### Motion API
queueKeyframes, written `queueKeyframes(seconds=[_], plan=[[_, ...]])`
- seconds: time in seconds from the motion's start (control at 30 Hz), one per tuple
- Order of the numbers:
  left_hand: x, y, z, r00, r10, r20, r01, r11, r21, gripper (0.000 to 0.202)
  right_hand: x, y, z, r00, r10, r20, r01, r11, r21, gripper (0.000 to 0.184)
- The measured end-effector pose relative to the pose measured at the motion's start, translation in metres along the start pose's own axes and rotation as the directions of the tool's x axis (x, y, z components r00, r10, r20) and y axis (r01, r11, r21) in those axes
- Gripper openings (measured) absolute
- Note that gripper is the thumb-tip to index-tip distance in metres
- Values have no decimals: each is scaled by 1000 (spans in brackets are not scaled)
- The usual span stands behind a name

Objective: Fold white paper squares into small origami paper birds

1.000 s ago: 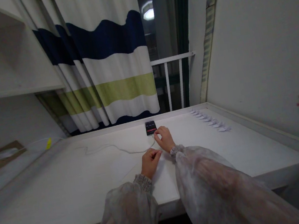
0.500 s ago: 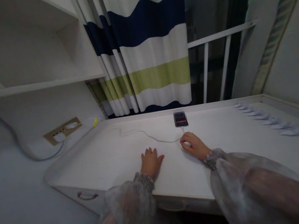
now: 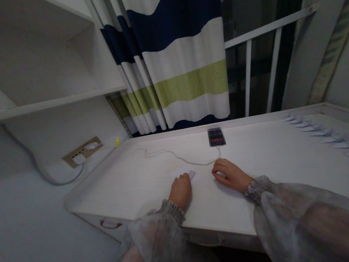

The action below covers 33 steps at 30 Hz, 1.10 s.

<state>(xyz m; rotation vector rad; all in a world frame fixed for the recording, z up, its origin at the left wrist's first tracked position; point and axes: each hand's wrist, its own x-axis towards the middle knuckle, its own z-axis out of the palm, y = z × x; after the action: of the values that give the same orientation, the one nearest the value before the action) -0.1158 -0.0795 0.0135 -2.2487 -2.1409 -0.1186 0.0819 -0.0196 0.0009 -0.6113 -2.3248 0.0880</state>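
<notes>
The left hand (image 3: 181, 190) is on the near part of the white table (image 3: 129, 181), and its fingers are closed on a small pale strip (image 3: 192, 174), prob. paper. Only one end of the strip comes out past the fingers, on the side toward the right hand (image 3: 230, 174); the rest is covered, so its full shape can't be told.

The right hand is near, also low at the table, w/ fingers loosely curled. No object is visible in them; whether thumb and index tips touch, one cannot tell. Just beyond this hand passes a thin white cable (image 3: 199, 164), which runs from the dark phone (image 3: 216, 137) toward the left. The phone lies near the back edge, its screen blurred.

Well apart, on the right side, stands a slanting row of white folded pieces (image 3: 335, 138).

The step in hand seems to be the holding of the strip by the left hand alone. As a judgement, the next move calls for a light grip, bc the strip looks thin, & for keeping the right fingers clear of the cable.
</notes>
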Motion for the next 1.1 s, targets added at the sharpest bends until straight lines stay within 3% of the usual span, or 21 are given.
queueKeyframes(seconds=[0.1,0.23,0.33,0.4,0.5,0.63,0.7,0.77,0.83,0.87,0.93,1.0,1.1], plan=[[3,-3,-5,994,-103,-25,100,988,-114,29,0,-1,-1,1000,13,20,-13,1000,-4,14],[8,-13,-6,966,-201,-161,140,934,-328,27,2,-4,1,996,32,84,-33,999,13,20],[9,-21,-5,931,-264,-253,124,880,-459,25,7,-12,11,978,-47,203,41,999,34,28],[9,-25,-6,905,-301,-302,110,849,-517,24,11,-19,19,941,-123,316,116,992,40,29],[5,-28,-11,856,-353,-379,76,810,-582,23,17,-29,29,920,-112,377,112,993,20,32],[-1,-31,-20,758,-447,-475,18,743,-670,23,24,-38,35,932,-75,355,68,997,34,31],[-2,-32,-24,705,-490,-513,-23,707,-707,22,26,-39,37,944,-51,327,19,995,98,29],[0,-32,-26,672,-524,-523,-67,661,-748,22,28,-38,39,964,18,266,-91,960,263,27],[5,-29,-27,682,-550,-482,-100,583,-807,23,30,-34,39,963,198,184,-266,824,501,25],[8,-27,-26,707,-556,-438,-110,525,-844,24,30,-32,38,940,303,159,-336,728,598,25],[16,-18,-24,777,-539,-324,-121,377,-918,26,32,-26,33,880,454,136,-409,583,702,31],[23,-7,-20,854,-479,-202,-95,237,-967,26,32,-21,26,844,523,122,-428,517,741,42],[34,14,-12,903,-406,-141,-53,221,-974,28,28,-14,12,794,593,134,-439,407,801,54]])
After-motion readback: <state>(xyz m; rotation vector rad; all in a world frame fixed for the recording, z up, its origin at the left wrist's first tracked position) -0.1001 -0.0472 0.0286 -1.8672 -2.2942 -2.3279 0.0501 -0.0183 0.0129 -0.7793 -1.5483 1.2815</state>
